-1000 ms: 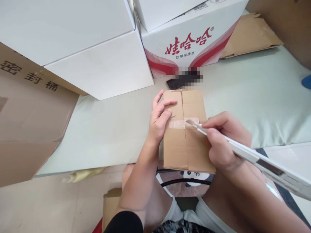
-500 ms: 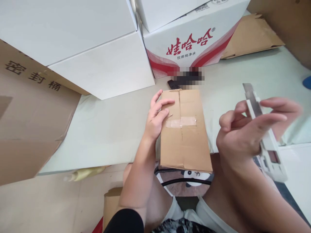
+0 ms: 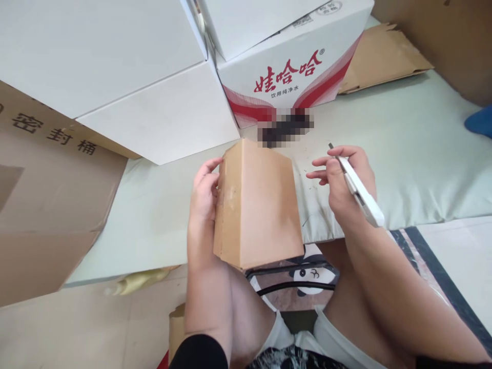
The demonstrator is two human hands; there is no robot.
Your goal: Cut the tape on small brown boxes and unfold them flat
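Note:
A brown cardboard box (image 3: 269, 205) stands tilted at the front edge of the green-covered surface, a broad plain side turned up to the right. Its narrower taped face (image 3: 229, 200) now points left. My left hand (image 3: 206, 189) grips that left side, its fingertips at the upper edge and part of them hidden by the box. To the right of the box, clear of it, my right hand (image 3: 349, 179) holds a white utility knife (image 3: 361, 195) between thumb and fingers. The knife's short dark blade points up and away from me.
White cartons (image 3: 154, 102) are stacked at the back left, beside a red-and-white water carton (image 3: 288, 77). A large brown carton (image 3: 49, 195) stands left. Flattened cardboard (image 3: 384, 56) lies back right, near a blue object (image 3: 478, 122). A pixelated dark item (image 3: 285, 128) lies behind the box.
The box has been turned so its taped face goes from upward to leftward, with my left hand moving left along with it. My right hand has swung inward with the utility knife.

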